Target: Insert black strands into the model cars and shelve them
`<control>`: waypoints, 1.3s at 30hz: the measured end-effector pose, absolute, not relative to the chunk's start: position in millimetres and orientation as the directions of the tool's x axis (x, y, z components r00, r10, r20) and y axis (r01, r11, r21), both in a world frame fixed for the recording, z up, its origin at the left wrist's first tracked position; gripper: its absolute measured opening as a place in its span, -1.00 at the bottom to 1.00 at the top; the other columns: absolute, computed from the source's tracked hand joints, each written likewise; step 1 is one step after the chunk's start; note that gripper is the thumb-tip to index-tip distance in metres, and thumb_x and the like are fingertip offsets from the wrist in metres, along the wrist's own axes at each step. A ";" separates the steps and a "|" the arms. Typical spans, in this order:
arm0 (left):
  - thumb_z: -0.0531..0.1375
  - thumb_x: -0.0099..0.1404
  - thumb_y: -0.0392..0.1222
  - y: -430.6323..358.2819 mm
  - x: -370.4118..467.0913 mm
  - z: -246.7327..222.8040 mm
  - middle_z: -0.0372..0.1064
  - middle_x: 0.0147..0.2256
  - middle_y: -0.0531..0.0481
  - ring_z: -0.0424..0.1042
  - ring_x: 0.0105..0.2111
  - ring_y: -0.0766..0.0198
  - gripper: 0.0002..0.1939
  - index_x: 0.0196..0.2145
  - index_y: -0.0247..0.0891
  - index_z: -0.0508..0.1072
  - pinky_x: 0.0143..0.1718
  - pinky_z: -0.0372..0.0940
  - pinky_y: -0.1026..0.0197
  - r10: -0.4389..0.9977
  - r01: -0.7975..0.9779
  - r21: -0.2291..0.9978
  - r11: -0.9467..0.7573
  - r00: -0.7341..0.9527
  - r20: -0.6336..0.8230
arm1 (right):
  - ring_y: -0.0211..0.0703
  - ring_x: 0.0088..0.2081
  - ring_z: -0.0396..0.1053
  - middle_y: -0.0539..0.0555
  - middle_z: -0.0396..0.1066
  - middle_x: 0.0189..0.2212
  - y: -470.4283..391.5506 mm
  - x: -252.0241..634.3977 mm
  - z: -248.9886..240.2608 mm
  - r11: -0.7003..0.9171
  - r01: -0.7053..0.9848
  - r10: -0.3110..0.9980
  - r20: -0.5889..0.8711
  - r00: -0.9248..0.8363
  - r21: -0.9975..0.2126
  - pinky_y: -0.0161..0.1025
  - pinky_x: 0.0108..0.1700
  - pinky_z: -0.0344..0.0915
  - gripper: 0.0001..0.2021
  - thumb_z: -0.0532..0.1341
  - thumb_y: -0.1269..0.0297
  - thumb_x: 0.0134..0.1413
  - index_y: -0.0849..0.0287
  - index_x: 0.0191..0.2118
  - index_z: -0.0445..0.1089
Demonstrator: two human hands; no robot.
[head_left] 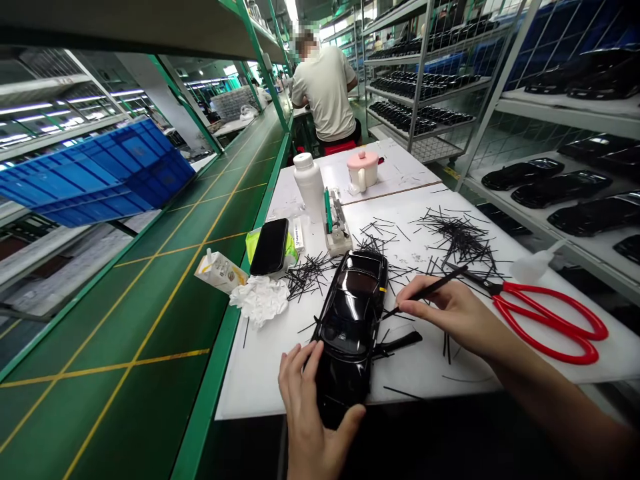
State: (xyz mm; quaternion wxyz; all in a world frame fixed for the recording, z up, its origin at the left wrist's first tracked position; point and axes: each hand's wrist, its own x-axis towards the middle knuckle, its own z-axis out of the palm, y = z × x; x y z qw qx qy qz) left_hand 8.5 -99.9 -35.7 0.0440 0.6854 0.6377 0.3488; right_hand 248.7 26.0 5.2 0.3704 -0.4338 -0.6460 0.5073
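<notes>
A glossy black model car (350, 307) lies on the white tabletop (260, 380), with a side door swung out at its right. My left hand (313, 413) is around the car's near end, fingers on its left side and thumb at the right corner. Between the thumb and fingers of my right hand (440, 307) is a thin black tool (440, 283), its tip close to the car's right side by the door opening. Black strips (457, 237) are scattered over the table. Red-handled scissors (545, 320) lie right of my right hand.
A phone (270, 247), a drink carton (219, 270), crumpled tissue (261, 300), a white bottle (310, 183) and a pink-lidded cup (363, 172) stand or lie beyond the car. A green conveyor (165, 287) runs left; racks of model cars (540, 180) stand right. A person (326, 90) sits ahead.
</notes>
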 end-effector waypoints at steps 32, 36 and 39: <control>0.15 0.38 -0.27 -25.8 50.6 12.1 0.45 -0.28 0.08 0.44 -0.12 0.20 -0.60 0.13 -0.07 0.21 0.10 0.23 0.05 0.960 0.550 0.796 -0.254 0.045 0.275 | -0.09 -0.45 0.34 0.00 0.37 -0.51 30.2 316.3 6.7 0.256 0.798 0.920 -0.115 -0.374 -0.545 -0.18 -0.38 0.12 -0.75 0.03 0.09 0.31 0.09 -0.36 0.26; 0.15 0.39 -0.23 -30.2 55.7 5.0 0.47 -0.28 0.06 0.49 -0.16 0.24 -0.65 0.10 -0.11 0.26 -0.02 0.31 0.17 0.972 0.434 0.872 -0.226 0.037 0.234 | 0.05 -0.36 0.44 0.09 0.48 -0.40 41.3 322.3 -2.8 0.412 0.866 0.867 -0.171 -0.468 -0.282 -0.14 -0.34 0.17 -0.84 0.06 0.23 0.26 0.11 -0.32 0.31; 0.15 0.37 -0.24 -30.7 56.0 2.2 0.47 -0.30 0.04 0.51 -0.21 0.24 -0.68 0.07 -0.14 0.32 -0.06 0.34 0.19 0.968 0.396 0.887 -0.237 0.014 0.252 | 0.03 -0.34 0.45 0.10 0.50 -0.35 60.8 319.0 0.0 0.496 0.834 0.839 -0.114 -0.532 -0.243 -0.18 -0.37 0.16 -0.84 0.03 0.27 0.27 0.11 -0.27 0.34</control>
